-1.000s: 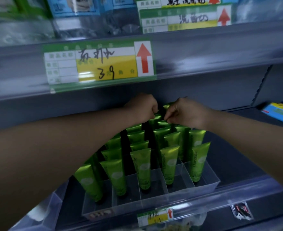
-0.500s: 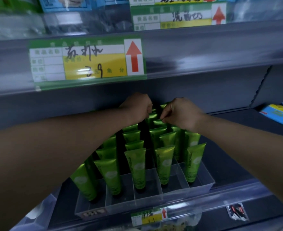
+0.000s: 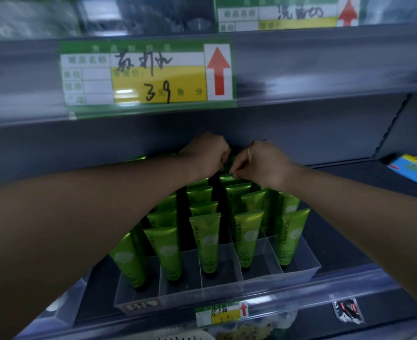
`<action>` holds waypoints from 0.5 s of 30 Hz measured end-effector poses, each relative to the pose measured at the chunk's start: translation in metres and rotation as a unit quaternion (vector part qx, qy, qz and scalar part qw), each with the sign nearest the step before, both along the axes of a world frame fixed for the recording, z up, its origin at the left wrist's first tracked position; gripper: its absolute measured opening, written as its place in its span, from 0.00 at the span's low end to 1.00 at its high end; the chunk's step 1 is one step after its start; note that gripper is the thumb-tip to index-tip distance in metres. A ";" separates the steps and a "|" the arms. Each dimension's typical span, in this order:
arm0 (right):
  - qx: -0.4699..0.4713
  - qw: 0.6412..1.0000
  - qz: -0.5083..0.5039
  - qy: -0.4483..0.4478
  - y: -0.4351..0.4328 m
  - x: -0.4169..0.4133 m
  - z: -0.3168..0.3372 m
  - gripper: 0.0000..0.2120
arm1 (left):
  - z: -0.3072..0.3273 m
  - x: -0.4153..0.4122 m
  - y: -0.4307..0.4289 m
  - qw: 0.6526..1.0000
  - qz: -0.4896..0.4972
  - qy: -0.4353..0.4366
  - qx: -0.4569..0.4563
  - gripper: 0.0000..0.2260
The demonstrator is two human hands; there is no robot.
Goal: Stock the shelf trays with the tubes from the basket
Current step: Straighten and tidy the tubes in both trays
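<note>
Back tube: one green tube [image 3: 230,161] at the rear of the tray. Only its flat crimped top shows, between the two hands.
Other tubes: the green tubes [image 3: 208,244] stand cap-down in rows from the front of the tray to the rear. Most are upright, and the front-left one leans left.
Tray: a clear divided tray [image 3: 202,294] sits on the shelf [image 3: 349,278]. Each front compartment holds one tube.
Left grip: the left grip [image 3: 206,155] has its fingers curled and seems to pinch the tube's top edge from the left. The knuckles hide most of the contact.
Right grip: the right grip [image 3: 261,163] is closed, with thumb and forefinger nipping the same edge from the right.
Step in hand: this looks like seating a tube in a rear slot, with both hands steadying it upright.
Next move: it calls for letting go without tipping the tube. The arms then have to draw back over the standing rows without brushing them, and the shelf above leaves little room. After that comes a reach for another tube.
Basket: a white slotted rim [image 3: 178,337] at the bottom edge may be the basket, but I cannot tell.
Around: a green-and-yellow price label [image 3: 146,74] with a red arrow sits on the shelf edge above. A small price tag [image 3: 221,314] sits below the tray, and a blue packet [image 3: 415,168] lies well apart to the right.
</note>
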State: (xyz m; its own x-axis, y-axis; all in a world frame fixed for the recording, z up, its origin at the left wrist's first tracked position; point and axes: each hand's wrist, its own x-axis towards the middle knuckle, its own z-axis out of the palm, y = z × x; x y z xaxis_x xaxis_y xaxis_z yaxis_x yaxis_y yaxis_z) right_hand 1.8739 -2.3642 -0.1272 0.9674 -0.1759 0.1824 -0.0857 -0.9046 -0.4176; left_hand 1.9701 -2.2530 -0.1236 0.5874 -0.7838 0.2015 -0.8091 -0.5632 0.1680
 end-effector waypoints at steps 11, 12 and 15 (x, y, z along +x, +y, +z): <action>0.044 0.999 -0.014 -0.007 -0.003 -0.011 0.004 0.09 | 0.005 0.001 0.006 1.000 0.001 0.001 -0.011 0.09; 0.045 0.999 -0.016 -0.008 -0.004 -0.013 0.008 0.10 | 0.007 0.001 0.007 1.000 0.001 0.001 -0.010 0.09; 0.059 0.998 -0.023 -0.014 -0.007 -0.022 0.016 0.09 | 0.015 -0.003 0.015 1.000 0.001 0.004 -0.014 0.10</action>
State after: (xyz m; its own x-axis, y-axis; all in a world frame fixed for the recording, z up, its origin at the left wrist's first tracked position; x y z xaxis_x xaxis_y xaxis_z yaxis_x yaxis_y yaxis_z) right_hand 1.8516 -2.3717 -0.1111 0.9524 -0.2423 0.1853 -0.1130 -0.8446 -0.5233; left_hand 1.9671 -2.2384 -0.1088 0.5905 -0.7767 0.2192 -0.8066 -0.5596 0.1901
